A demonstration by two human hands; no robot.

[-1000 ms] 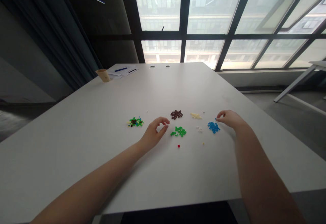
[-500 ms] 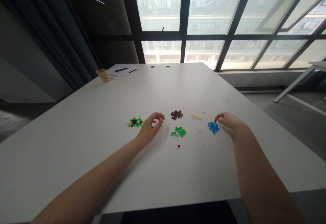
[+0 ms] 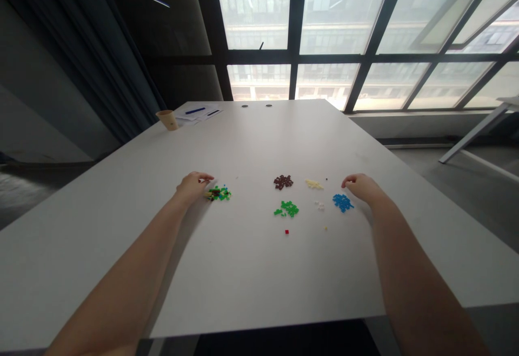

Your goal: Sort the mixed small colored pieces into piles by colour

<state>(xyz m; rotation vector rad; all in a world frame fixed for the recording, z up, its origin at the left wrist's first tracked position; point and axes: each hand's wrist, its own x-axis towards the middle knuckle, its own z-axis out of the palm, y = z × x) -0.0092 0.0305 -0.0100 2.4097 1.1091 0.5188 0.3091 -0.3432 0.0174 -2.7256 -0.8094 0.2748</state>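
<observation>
On the left, my left hand (image 3: 192, 187) hovers at the edge of a mixed heap of small coloured bricks (image 3: 221, 193). Its thumb and fingers are apart, with nothing visible between them. My right hand (image 3: 362, 187) is over the table just behind and right of a pile of blue bricks (image 3: 343, 203). The fingers are loosely bent, slightly apart, and no brick shows in them. Sorted groups lie between the hands: dark brown bricks (image 3: 283, 182), green bricks (image 3: 289, 208), cream bricks (image 3: 314, 184) and a few whitish clear bricks (image 3: 320, 206).
A single red brick (image 3: 287, 232) and a tiny yellow brick (image 3: 325, 228) lie nearer the front of the white table (image 3: 251, 269). One small dark piece (image 3: 326, 179) is near the cream ones. At the far left stand a paper cup (image 3: 167, 120) and papers with a pen (image 3: 195, 111).
My left hand has moved left from beside the brown bricks to the mixed heap. My right hand has drawn up slightly from the blue pile's edge, which its fingertips were touching.
</observation>
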